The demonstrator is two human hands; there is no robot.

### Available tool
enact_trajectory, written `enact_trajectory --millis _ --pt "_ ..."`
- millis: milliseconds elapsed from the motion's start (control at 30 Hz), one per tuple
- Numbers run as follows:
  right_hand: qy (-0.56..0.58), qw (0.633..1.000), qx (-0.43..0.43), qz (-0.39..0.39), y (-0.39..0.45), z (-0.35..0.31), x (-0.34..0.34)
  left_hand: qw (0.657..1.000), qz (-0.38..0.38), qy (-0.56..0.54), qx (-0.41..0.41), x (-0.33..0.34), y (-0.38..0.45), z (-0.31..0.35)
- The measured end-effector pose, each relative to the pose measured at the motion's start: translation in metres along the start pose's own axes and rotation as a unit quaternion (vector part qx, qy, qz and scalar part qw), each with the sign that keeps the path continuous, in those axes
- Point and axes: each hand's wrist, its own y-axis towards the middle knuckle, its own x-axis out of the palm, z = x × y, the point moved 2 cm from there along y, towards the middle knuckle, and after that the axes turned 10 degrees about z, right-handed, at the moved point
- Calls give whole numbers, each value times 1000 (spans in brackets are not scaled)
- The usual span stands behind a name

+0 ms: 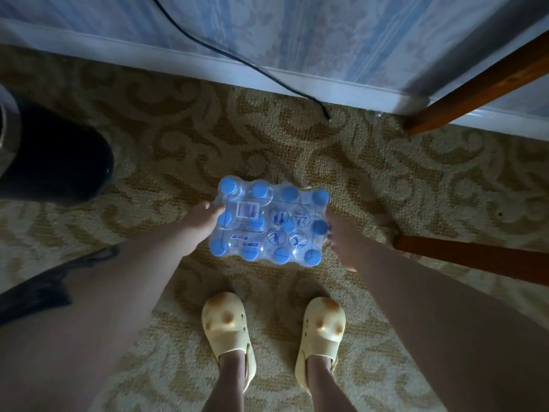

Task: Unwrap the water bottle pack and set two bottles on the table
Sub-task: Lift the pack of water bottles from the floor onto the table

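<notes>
Head view, hidden or unclear: the fingertips of both hands are disappearing behind the sides of the pack, so how far they are curling under is not showing; the table is showing only as brown wooden legs and a rail cut off at the right edge; a dark rounded object at the left edge is cropped and hard to identify; the room is dim
Pack: the water bottle pack is sitting low over the patterned carpet, still sealed in clear film, blue caps facing the camera, with a barcode and printed symbols on top; whether it is resting on the carpet or lifted is not clear
Left hand: the left hand is pressing against the pack's left side, fingers wrapping its edge
Right hand: the right hand is gripping the pack's right side, thumb lying along the edge
Below: two yellow clogs are standing on the carpet just under the pack
Far side: a black cable is trailing down the wall
</notes>
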Motion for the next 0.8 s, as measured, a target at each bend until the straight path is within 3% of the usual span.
enact_trajectory --millis 300,533,800 --pt "21 1000 13 -11 22 14 4 996 14 -62 -68 10 21 -7" --pt "-81 996 32 22 28 22 -2 994 22 -79 -74 4 24 -12" --pt "46 998 36 26 32 26 10 999 9 -31 -38 2 24 -19"
